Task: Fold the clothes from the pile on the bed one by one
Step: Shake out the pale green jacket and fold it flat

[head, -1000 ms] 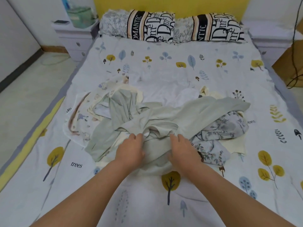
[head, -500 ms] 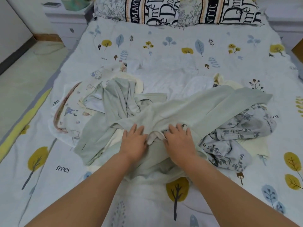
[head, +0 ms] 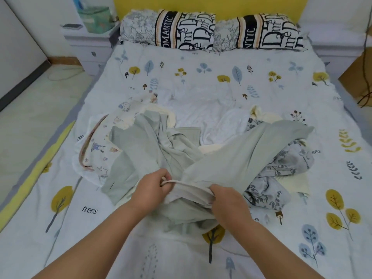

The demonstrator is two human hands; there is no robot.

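While both bare forearms reach forward over the near end of the bed, the left hand (head: 152, 185) and the right hand (head: 227, 200) each pinch the pale ribbed waistband (head: 191, 188) of a soft sage-green cotton garment (head: 227, 158). The left hand's fingers (head: 164, 178) are curled closed around one end of that band, and the right hand's fingers are closed on the other end, so the band is stretched in a shallow line between them. From the band, one broad green panel runs up and to the right, ending near the far right of the pile; more green fabric lies crumpled to the left and hangs bunched just below the hands.

Under and around it sits the rest of the pile. A white cloth with small cartoon animal prints and a pinkish-brown trim (head: 96, 150) lies at the left, partly covered by the green fabric. A grey garment with a dark floral leaf print (head: 281, 172) is bunched at the right, touching the green panel. Plain white fabric (head: 211, 117) and cream pieces show behind. All of it rests on a white bedsheet printed with yellow and blue trees and leaves (head: 201, 73). Two lettered black-and-white pillows (head: 201, 31) lie against the yellow headboard (head: 211, 5).
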